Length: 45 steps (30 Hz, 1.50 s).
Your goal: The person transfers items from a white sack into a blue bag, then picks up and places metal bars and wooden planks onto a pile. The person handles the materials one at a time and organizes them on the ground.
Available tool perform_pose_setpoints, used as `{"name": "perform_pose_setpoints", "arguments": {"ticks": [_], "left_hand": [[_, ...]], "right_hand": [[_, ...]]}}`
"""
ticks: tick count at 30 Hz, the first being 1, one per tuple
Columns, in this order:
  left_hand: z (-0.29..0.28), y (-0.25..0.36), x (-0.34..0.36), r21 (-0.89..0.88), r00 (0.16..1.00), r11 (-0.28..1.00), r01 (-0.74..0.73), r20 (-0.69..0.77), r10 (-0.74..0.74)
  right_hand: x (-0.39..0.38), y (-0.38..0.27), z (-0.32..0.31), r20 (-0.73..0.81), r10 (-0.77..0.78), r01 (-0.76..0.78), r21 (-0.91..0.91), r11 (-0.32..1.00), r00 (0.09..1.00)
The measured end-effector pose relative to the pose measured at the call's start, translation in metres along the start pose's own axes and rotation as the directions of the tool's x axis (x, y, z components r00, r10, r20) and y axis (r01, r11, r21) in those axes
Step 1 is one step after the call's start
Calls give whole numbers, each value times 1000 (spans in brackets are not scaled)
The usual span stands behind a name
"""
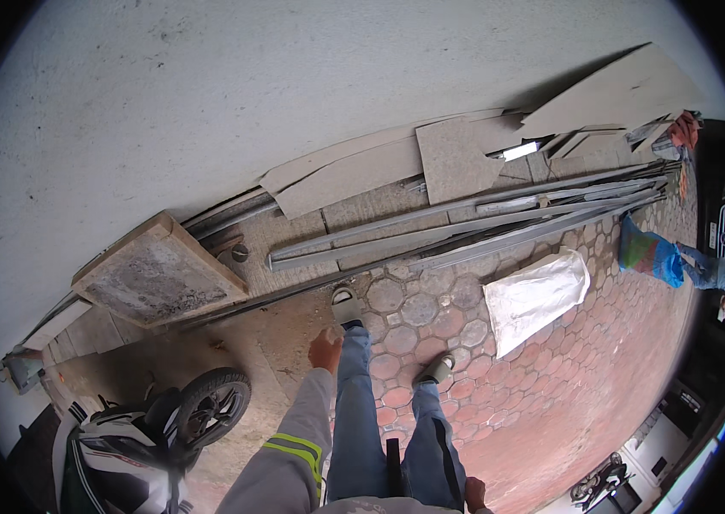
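My left hand (325,349) hangs in front of my left leg with its fingers curled in. Nothing shows in it. Down at the lower edge, my right hand (474,494) is beside my right thigh, only partly visible. Its fingers do not show clearly. Neither hand touches any of the things on the ground. Ahead of my feet lie long grey metal profiles (456,224) in a loose bundle along the wall. A flattened white sack (537,300) rests on the paving to the right.
Broken grey boards (460,161) lean on the wall (208,94). A square wood-framed panel (159,271) stands tilted at left, near a parked motorcycle (135,445). Far right, a person (709,267) stands by a blue-green bag (649,253), with a dark vehicle (722,223) behind.
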State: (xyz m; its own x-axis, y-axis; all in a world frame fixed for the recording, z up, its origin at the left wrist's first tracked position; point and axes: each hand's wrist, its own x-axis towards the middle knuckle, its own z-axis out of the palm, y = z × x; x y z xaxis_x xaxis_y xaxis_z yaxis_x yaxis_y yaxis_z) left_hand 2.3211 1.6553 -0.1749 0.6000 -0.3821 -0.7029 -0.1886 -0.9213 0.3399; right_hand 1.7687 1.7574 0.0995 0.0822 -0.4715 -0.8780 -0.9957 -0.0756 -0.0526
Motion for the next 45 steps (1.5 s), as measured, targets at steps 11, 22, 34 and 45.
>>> {"name": "perform_pose_setpoints", "arguments": {"ticks": [11, 22, 34, 45], "left_hand": [[-74, -78, -108, -166, 944, 935, 312, 168, -285], [43, 141, -223, -25, 915, 977, -212, 347, 207], [161, 469, -473, -311, 181, 350, -884, 463, 868], [315, 531, -628, -402, -497, -304, -863, 578, 647]], "right_hand": [[-7, 68, 73, -115, 260, -199, 382, 903, 959], [-11, 222, -16, -81, 629, 73, 997, 38, 773], [20, 193, -238, -215, 410, 437, 681, -587, 886], [48, 268, -316, -664, 132, 202, 30, -979, 736]]}}
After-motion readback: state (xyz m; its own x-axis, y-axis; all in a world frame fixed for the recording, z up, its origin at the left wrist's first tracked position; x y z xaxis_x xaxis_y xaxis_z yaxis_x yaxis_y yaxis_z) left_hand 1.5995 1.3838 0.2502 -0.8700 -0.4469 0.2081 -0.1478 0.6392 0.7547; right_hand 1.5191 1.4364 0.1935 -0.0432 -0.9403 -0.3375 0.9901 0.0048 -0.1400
